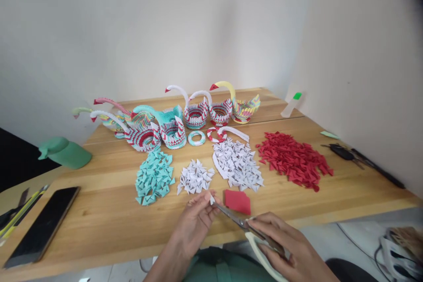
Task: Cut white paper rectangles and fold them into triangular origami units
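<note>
My left hand pinches a small white folded paper piece between thumb and fingers. My right hand is closed around a pair of scissors with pale handles, and the blade tips touch or nearly touch the white piece. Just beyond my fingers lies a small heap of white folded paper triangles. A stack of red paper rests behind the scissor blades. Larger heaps of white triangles, teal triangles and red triangles spread across the wooden table.
Several paper swans stand along the back, with two paper rings and a curved white neck piece before them. On the left are a phone and a green jug. Keys and a black pen lie right.
</note>
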Available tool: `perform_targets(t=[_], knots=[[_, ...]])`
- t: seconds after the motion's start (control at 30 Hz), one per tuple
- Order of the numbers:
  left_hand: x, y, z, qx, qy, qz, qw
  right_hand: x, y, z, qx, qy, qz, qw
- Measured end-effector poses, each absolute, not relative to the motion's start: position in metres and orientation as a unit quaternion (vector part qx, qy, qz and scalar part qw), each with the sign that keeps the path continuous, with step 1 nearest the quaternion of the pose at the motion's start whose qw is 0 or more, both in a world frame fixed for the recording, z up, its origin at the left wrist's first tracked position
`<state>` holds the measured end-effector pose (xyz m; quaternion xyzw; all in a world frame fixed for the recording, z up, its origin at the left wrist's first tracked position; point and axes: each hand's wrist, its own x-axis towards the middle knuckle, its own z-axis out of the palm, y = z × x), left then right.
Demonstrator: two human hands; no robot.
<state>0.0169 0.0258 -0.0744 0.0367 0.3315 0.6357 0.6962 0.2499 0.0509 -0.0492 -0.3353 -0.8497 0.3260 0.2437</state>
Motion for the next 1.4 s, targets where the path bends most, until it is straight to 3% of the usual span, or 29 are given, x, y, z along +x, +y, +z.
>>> perform_targets(t=[0.4,1.4], knots=[[0.020,0.024,-0.074,0.035,0.332,0.630,0.701,0.254,0.049,-0.046,-0.321,-0.869,0.273,0.260],[0.019,0.024,-0.080,0.041,0.346,0.633,0.691,0.259,0.051,-0.059,-0.296,-0.876,0.285,0.254]])
